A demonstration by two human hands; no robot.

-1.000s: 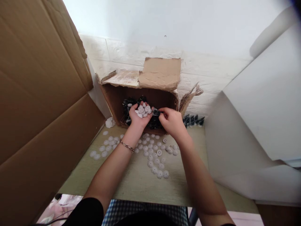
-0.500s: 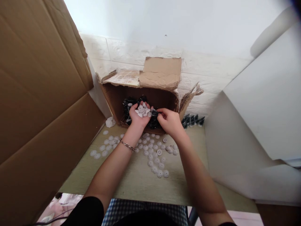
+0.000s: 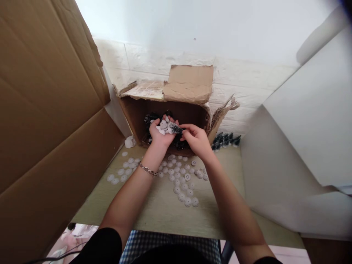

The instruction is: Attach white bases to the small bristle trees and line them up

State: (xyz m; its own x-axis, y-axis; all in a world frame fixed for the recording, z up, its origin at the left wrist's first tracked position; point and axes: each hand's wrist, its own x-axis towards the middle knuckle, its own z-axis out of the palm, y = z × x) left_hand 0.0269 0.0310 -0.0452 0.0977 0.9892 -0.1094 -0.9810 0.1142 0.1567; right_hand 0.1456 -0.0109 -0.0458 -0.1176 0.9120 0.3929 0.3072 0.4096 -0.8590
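Okay, in torn cardboard box (image 3: 132, 119) near back edge of desk (image 3: 165, 214), mouth toward front edge: dark bristly pieces (image 3: 150, 120), heaped low, partly hidden behind hands. In left hand (image 3: 161, 140), palm up at box mouth, fingers loosely apart and slightly curled: pile of white pieces (image 3: 162, 126), cupped. In right hand (image 3: 195, 140), thumb and index pinched narrow: one dark bristly tree (image 3: 176, 128), white-flecked end toward left palm; cannot tell if touching pile. On desk, in front of box, from left edge past middle: many white discs (image 3: 176, 189), a couple showing ringed side. Right of box, toward back right corner: dark little trees (image 3: 226, 140) in a row. Left of box, near back left corner: crumpled white scrap (image 3: 129, 142)
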